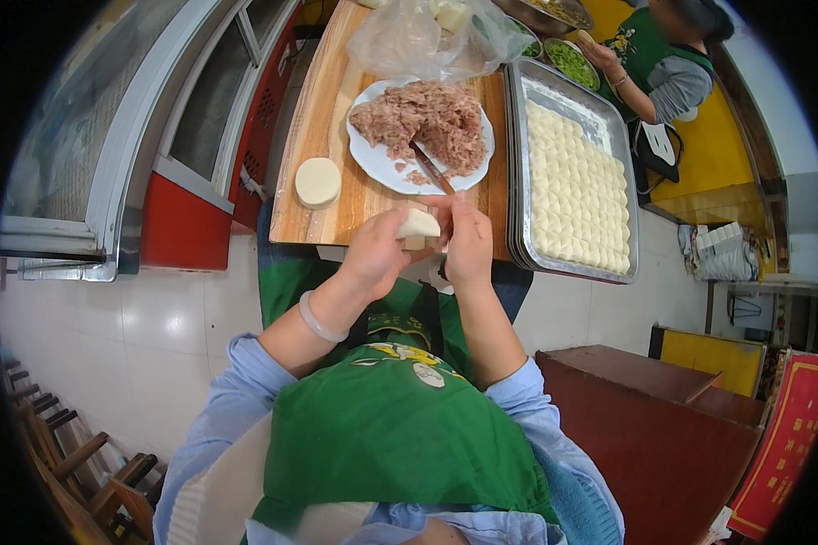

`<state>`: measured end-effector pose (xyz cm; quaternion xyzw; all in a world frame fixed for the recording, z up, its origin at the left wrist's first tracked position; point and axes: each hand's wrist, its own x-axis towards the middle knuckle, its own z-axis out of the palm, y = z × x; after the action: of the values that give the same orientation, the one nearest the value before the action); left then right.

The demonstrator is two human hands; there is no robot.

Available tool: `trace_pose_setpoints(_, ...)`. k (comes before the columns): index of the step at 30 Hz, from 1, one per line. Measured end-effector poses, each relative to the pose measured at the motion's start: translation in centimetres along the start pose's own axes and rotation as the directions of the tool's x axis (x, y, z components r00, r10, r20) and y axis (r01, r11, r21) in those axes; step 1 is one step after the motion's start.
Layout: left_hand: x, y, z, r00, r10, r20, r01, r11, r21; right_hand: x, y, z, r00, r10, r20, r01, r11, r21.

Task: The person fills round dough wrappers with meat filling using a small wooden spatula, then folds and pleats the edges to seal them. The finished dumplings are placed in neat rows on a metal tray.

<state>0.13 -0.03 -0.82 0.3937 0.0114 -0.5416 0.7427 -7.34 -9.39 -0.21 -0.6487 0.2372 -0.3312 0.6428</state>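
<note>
My left hand (376, 251) holds a pale dough wrapper folded into a half-moon dumpling (419, 223) above the table's near edge. My right hand (469, 238) is close beside the dumpling's right end, its fingers bent. Its fingertips are at the near end of a brown-handled filling spatula (435, 170); whether they grip it is unclear. The spatula's far end rests in minced meat (426, 116) heaped on a white scalloped plate (371, 160). Left of the plate is a short stack of round dough wrappers (318, 182).
Rows of dumplings (572, 197) fill much of a floured metal tray (518, 163), atop stacked trays. A clear plastic bag (409, 41) lies behind the plate on the wooden table (300, 221). Beyond are bowls of chopped greens (572, 65) and a co-worker (661, 61) holding a wrapper.
</note>
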Motion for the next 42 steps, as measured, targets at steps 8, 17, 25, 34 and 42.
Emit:
trace_pose_setpoints(8,1.2,-2.1,-1.3,0.952,0.293,0.086,-0.303,0.942,0.143,-1.1,0.3,0.8,0.863,0.410,0.296,-0.502,0.764,0.405)
trace_pose_setpoints(17,-0.2,-1.8,-0.4,0.989,0.142,0.034,-0.146,0.978,0.149,-0.4,0.6,0.0,0.802,0.313,0.509,-0.522,0.781,0.343)
trace_pose_setpoints(25,-1.8,-1.3,1.7,0.783,0.585,0.212,-0.603,0.630,0.490,-1.1,0.7,0.8,0.892,0.082,0.445,-0.276,0.877,0.393)
trace_pose_setpoints(34,-3.3,-0.6,3.5,0.701,0.662,0.265,-0.691,0.539,0.481,-2.3,-2.7,2.1,0.969,-0.112,0.219,0.021,0.925,0.380)
trace_pose_setpoints(42,-2.1,1.8,2.2,0.513,0.587,0.627,-0.762,-0.026,0.647,-1.4,-4.4,-0.2,0.952,0.181,0.247,-0.255,0.916,0.311)
